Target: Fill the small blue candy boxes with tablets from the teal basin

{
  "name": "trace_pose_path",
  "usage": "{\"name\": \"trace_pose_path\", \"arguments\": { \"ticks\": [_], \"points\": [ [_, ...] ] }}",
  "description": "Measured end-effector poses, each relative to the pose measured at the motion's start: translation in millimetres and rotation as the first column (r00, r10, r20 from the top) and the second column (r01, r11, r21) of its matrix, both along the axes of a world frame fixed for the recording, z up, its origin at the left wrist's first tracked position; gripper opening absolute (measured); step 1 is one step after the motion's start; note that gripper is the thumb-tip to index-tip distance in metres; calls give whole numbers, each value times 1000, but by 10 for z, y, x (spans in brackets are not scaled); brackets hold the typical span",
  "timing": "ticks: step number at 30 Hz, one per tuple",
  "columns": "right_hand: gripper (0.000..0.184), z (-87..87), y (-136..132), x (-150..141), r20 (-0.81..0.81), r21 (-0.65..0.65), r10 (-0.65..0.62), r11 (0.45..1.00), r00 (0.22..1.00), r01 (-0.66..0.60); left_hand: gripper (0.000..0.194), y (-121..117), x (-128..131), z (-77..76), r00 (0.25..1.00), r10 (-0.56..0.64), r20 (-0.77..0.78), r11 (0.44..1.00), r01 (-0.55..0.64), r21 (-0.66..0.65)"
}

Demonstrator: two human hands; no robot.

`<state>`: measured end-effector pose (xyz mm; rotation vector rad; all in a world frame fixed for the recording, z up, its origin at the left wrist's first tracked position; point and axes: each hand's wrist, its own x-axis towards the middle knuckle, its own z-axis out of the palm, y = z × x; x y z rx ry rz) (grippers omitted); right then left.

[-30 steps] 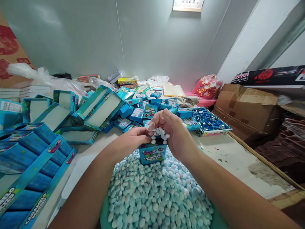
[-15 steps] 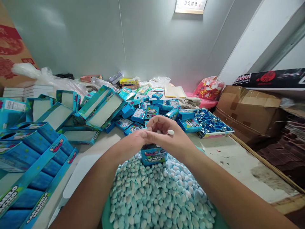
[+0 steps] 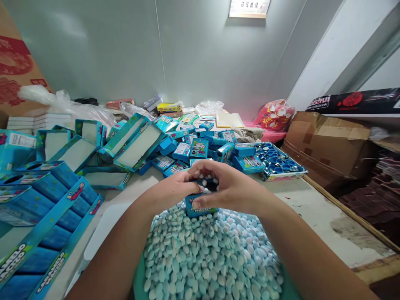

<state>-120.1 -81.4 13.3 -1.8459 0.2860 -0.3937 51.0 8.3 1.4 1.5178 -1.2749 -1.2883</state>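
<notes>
Both my hands meet over a small blue candy box (image 3: 196,208) that stands at the far edge of a heap of pale blue-white candies (image 3: 209,254) in a green basin (image 3: 137,285). My left hand (image 3: 175,189) grips the box from the left. From the right, my right hand (image 3: 226,187) wraps round it, thumb across its front. A few white candies show at the box's open top between my fingers.
A pile of small blue boxes (image 3: 193,146) lies beyond my hands. Large blue display cartons (image 3: 46,196) crowd the left. A tray of blue caps (image 3: 275,160) sits at the right, with brown cardboard boxes (image 3: 325,141) further right. Bags and clutter line the back wall.
My right hand was tipping a handful of candies into the box; it has come down and now closes round the box. The loose candy on my right hand is gone.
</notes>
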Motion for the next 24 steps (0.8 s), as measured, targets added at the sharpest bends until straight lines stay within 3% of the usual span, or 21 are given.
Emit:
{"name": "trace_pose_path", "arguments": {
  "ticks": [5,11,18,24],
  "points": [
    [48,44,-72,-85,3,-83,-8,997,1000,9,42,-22,34,-49,997,-11,-81,999,6,-54],
    [17,24,-105,-56,207,136,-148,983,967,121,42,-34,25,-37,995,64,-76,998,-64,-6],
    [17,-10,-48,26,310,197,-123,978,943,63,26,-33,21,-27,995,-5,-99,999,1,-36],
    [14,-26,-59,73,363,266,-143,963,921,45,37,-49,13,-85,999,42,-1,997,-42,-62]
  ]
}}
